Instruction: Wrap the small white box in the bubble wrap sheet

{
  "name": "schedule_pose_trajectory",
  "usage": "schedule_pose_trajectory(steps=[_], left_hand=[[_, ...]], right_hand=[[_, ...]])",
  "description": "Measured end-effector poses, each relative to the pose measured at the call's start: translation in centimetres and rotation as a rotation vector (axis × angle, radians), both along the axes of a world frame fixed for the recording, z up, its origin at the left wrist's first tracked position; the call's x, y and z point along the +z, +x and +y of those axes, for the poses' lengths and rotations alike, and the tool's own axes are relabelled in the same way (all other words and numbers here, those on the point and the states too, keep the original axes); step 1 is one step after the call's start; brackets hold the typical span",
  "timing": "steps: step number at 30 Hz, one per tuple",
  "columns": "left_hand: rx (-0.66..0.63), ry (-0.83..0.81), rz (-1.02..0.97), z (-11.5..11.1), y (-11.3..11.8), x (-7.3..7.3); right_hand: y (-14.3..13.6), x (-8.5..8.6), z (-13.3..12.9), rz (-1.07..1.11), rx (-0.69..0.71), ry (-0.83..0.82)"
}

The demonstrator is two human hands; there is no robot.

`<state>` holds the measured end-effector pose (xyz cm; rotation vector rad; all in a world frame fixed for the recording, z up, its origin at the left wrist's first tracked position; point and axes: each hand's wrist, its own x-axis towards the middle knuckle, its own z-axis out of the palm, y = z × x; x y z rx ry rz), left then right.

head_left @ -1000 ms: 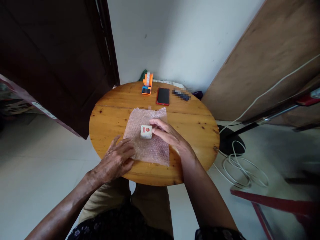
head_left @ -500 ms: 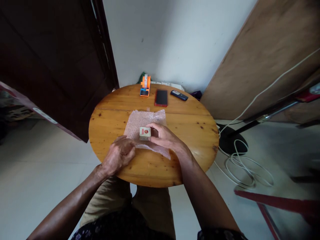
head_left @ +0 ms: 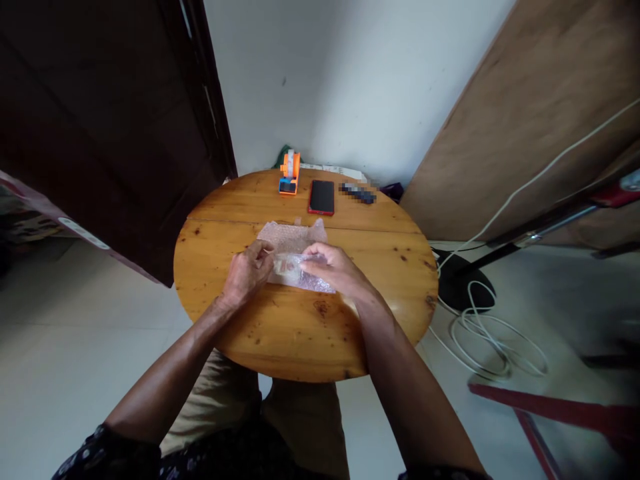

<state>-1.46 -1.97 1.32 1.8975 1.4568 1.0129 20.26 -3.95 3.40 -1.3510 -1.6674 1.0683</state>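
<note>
A sheet of bubble wrap [head_left: 285,233] lies on the wooden table [head_left: 385,267], its near part folded up over a small box [head_left: 286,266]. The box shows only dimly through the plastic. My left hand [head_left: 249,270] pinches the folded layer at the box's left side, thumb and fingertips together. At the box's right, my right hand [head_left: 333,268] is closed with thumb and fingers on the wrap; whether it also presses on the box through the plastic is hard to make out.
Toward the back of the table stand an orange tape dispenser [head_left: 289,173], a red-edged phone [head_left: 321,198] and a dark, pixelated long object [head_left: 357,193]. A wall [head_left: 350,87] rises behind. White cable [head_left: 493,340] coils on the floor to the right.
The near edge of the bubble wrap has been lifted and folded away from me over the box. My left hand has moved forward, and my right hand has let go of the bare box.
</note>
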Motion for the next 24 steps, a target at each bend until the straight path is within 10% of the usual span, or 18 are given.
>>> schedule_pose_trajectory(steps=[9,24], left_hand=[[-0.136,-0.211,0.016,0.1,-0.3,1.9],[-0.118,-0.284,-0.360,0.6,1.2,0.0]], right_hand=[[-1.3,-1.1,0.5,0.103,-0.059,-0.018],[-1.3,-1.3,0.5,0.069,-0.088,0.005]])
